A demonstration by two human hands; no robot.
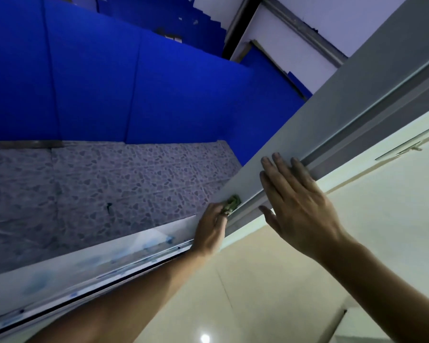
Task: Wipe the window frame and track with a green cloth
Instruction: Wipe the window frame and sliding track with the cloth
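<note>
Left hand (209, 229) on frame (295, 144), cloth (232, 203) beneath | right hand (295, 194) beside, spanning track (332, 149) | wall (109, 82) behind.

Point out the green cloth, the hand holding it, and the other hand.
green cloth (232, 203), head view, bunched middle.
left hand (209, 230), head view, back of hand.
right hand (299, 203), head view, back of hand, flat on the frame.

I saw the cloth (232, 203) was a mottled green, bunched against the pale grey window frame (295, 142). The frame's track (352, 137) ran a darker grey. Behind stood a deep blue wall (109, 82), and below it a grey surface (109, 179) patterned with pebble-like speckles. The tiled floor (245, 280) was glossy cream.
</note>
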